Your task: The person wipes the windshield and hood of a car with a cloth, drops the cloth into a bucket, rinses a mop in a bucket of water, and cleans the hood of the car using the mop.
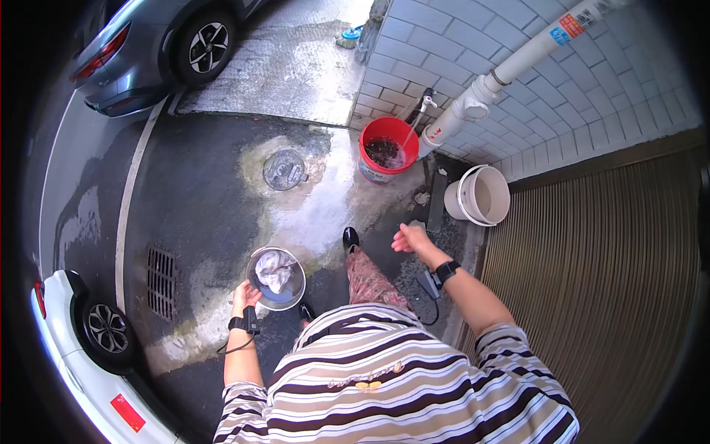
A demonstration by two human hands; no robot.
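Note:
My left hand (245, 295) is at the near left rim of a round metal basin (299, 294), its fingers curled at the edge and seeming to grip it. In the basin lies a bunched whitish cloth (274, 271), with what looks like water under it. My right hand (411, 241) is held out over the wet ground on the other side, fingers loosely bent and holding nothing visible. Ahead, a red bucket (367, 160) stands below a wall tap (427, 101), and water runs into it over dark contents that I cannot make out.
A white bucket (454, 201) stands by the wall, beside a ribbed shutter (592, 274). A white pipe (473, 100) runs up the tiled wall. On the ground are a round cover (284, 170) and a drain grate (161, 283). Parked cars (140, 63) are at left.

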